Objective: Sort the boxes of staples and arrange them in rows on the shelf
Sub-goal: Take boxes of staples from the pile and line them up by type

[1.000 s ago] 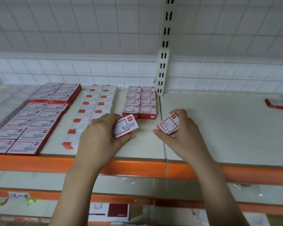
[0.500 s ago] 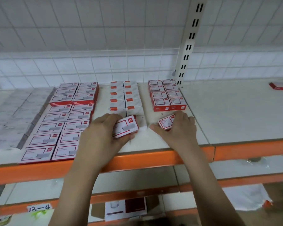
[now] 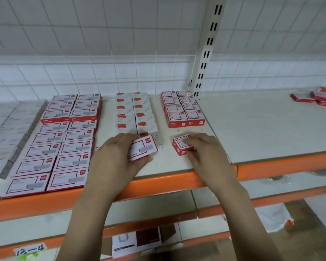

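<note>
A small red-and-white staple box [image 3: 183, 146] sits on the white shelf [image 3: 262, 129] near its front edge, just at six o'clock from the block of small red boxes [image 3: 183, 110] arranged two across. The right hand [image 3: 205, 153] grasps this box, fingers curled over its top and right side. At nine o'clock from it, the left hand [image 3: 117, 157] grips a larger white box with a red border [image 3: 142, 147], tilted and lifted off the shelf, thumb at its near edge and fingers at the far edge. Directly at twelve o'clock from that box runs a double row of white boxes with red tabs [image 3: 135, 112], and farther toward nine o'clock lies the wide block of large red-bordered boxes [image 3: 60, 142], two across and reaching the orange front rail [image 3: 158, 182]. A few loose red boxes [image 3: 316, 98] lie well apart at two o'clock (blurred, count unclear). A slotted upright [image 3: 207, 48] rises behind the small boxes.
</note>
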Action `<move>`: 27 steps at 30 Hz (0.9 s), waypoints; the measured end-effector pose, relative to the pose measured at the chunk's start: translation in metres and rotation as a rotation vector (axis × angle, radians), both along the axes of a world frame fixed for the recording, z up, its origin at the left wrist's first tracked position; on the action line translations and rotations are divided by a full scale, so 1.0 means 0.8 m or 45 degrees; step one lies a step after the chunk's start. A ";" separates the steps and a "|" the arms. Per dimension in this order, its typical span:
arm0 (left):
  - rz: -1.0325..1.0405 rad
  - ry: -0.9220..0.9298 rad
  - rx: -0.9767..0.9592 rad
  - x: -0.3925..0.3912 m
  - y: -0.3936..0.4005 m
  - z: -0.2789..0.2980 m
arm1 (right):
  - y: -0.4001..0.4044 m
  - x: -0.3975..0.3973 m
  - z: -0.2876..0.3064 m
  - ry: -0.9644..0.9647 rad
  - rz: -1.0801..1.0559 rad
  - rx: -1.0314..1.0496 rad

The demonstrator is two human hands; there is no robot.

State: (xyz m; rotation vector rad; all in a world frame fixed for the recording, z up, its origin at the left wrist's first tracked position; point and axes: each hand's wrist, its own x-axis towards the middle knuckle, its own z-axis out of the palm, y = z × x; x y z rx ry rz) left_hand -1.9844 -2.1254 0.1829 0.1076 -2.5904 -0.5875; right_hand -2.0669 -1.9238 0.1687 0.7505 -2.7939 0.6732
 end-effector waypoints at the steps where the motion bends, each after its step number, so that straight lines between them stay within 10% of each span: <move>1: 0.003 -0.001 0.003 -0.001 0.001 0.000 | -0.002 -0.004 0.000 0.003 0.001 -0.003; 27: 0.096 -0.003 -0.174 -0.009 -0.008 0.010 | -0.028 -0.068 -0.009 0.002 0.067 -0.132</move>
